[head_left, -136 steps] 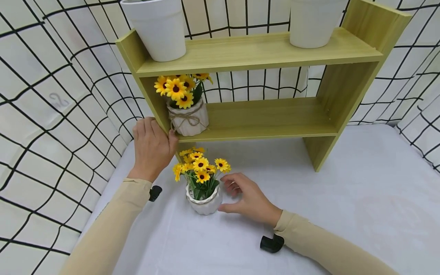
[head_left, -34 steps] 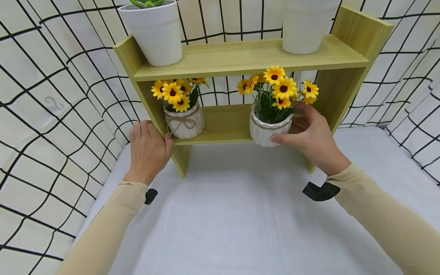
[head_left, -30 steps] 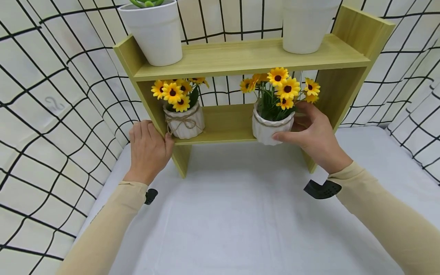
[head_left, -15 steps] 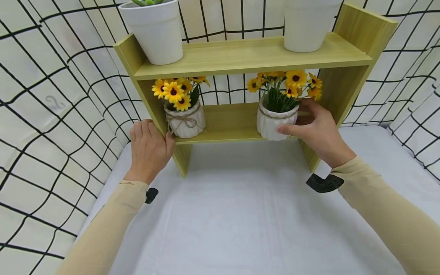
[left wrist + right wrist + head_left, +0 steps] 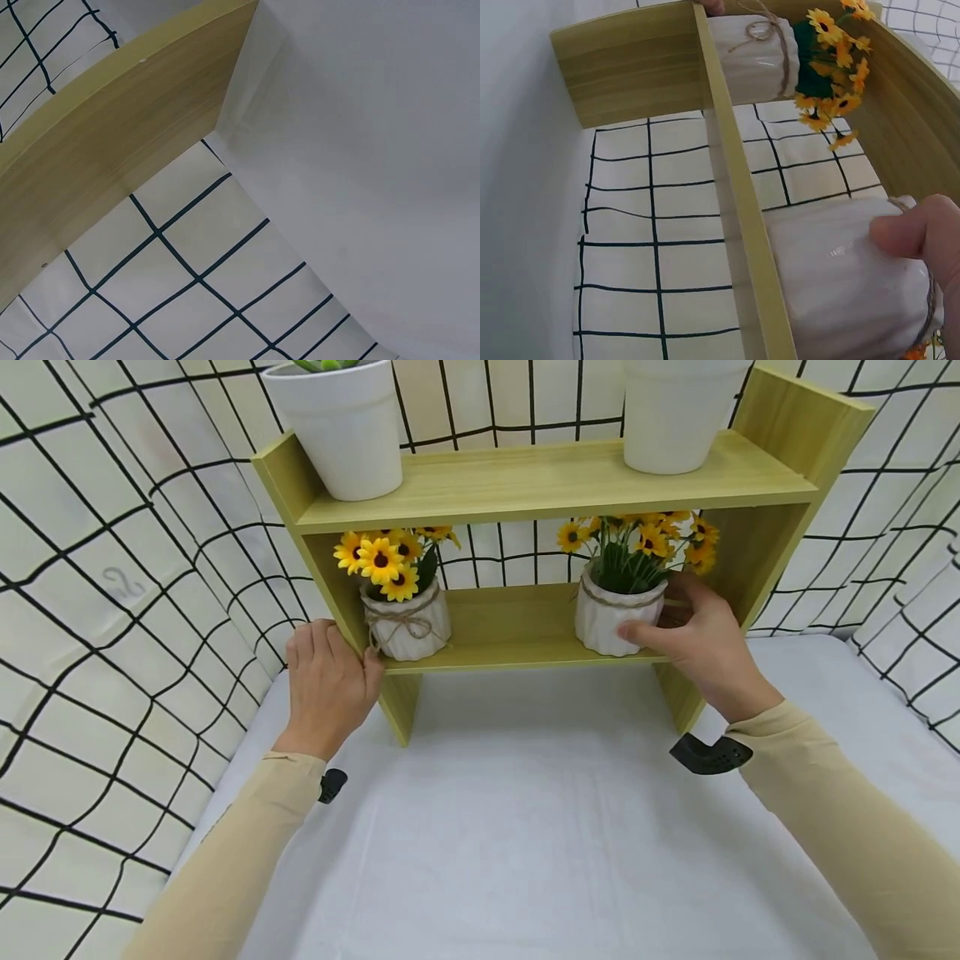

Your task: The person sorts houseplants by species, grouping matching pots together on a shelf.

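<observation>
My right hand point(image 5: 701, 639) grips a white ribbed pot of yellow artificial sunflowers point(image 5: 617, 610) from its right side, thumb across the front. The pot stands upright at the right part of the lower shelf; in the right wrist view its base is right at the shelf board point(image 5: 742, 217). My left hand point(image 5: 330, 685) holds the left side panel of the wooden shelf unit point(image 5: 555, 485), thumb at the front edge. Close beside that thumb sits a matching sunflower pot point(image 5: 408, 625) with a twine bow. The left wrist view shows only the panel's wood point(image 5: 127, 120), not the hand.
On the top shelf stand a white pot with a green succulent point(image 5: 348, 431) at left and another white pot point(image 5: 667, 418) at right, its top cut off. Black wire grid point(image 5: 150, 610) over white sheeting surrounds the white-covered table point(image 5: 510, 827).
My right hand reached the front sunflower pot on the table, lifted it, and brought it right and back onto the lower shelf. My left hand stays on the side panel.
</observation>
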`<action>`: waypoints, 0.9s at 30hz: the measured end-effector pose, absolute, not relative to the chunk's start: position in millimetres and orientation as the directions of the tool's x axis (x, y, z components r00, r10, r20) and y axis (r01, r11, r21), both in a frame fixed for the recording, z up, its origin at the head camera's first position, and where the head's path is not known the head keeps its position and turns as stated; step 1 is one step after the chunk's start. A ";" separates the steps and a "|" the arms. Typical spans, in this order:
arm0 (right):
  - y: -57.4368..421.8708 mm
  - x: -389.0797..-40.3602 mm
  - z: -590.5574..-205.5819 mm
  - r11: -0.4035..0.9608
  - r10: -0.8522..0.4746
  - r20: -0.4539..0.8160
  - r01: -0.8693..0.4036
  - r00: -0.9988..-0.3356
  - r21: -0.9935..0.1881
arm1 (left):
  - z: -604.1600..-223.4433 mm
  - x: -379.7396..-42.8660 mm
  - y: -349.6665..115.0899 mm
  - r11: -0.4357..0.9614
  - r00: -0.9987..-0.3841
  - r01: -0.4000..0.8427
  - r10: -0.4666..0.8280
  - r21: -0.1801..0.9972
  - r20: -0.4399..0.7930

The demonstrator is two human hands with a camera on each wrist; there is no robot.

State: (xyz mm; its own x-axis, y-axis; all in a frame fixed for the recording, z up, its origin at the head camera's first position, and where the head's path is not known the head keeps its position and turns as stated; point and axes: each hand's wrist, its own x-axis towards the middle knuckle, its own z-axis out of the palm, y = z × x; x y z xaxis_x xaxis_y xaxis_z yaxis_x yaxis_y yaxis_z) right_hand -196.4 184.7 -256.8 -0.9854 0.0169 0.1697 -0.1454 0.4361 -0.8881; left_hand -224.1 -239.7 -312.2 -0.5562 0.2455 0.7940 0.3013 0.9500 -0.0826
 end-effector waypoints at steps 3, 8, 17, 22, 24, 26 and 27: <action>176.1 -194.9 -261.7 0.474 0.068 0.235 -0.176 -0.970 -0.863 | -312.0 -224.5 -240.6 0.951 -0.559 0.298 0.238 -0.076 0.794; 165.5 -192.1 -272.3 0.540 0.140 0.387 -0.258 -0.911 -0.801 | -312.7 -224.2 -240.1 0.948 -0.549 0.312 0.239 -0.068 0.801; 174.5 -187.5 -274.1 0.526 0.156 0.418 -0.282 -0.895 -0.802 | -311.6 -221.5 -240.1 0.948 -0.551 0.308 0.241 -0.073 0.799; 183.0 -187.1 -271.2 0.526 0.156 0.376 -0.245 -0.913 -0.814 | -311.3 -219.8 -240.8 0.947 -0.558 0.313 0.240 -0.066 0.794; 185.6 -187.1 -270.7 0.533 0.152 0.358 -0.228 -0.921 -0.815 | -311.7 -218.6 -241.1 0.947 -0.557 0.314 0.239 -0.065 0.795; 187.4 -187.7 -270.2 0.544 0.151 0.347 -0.216 -0.926 -0.811 | -312.1 -218.3 -241.5 0.948 -0.555 0.312 0.241 -0.069 0.796; 188.0 -188.2 -269.9 0.548 0.150 0.344 -0.212 -0.927 -0.809 | -312.1 -218.2 -241.5 0.948 -0.554 0.311 0.240 -0.069 0.797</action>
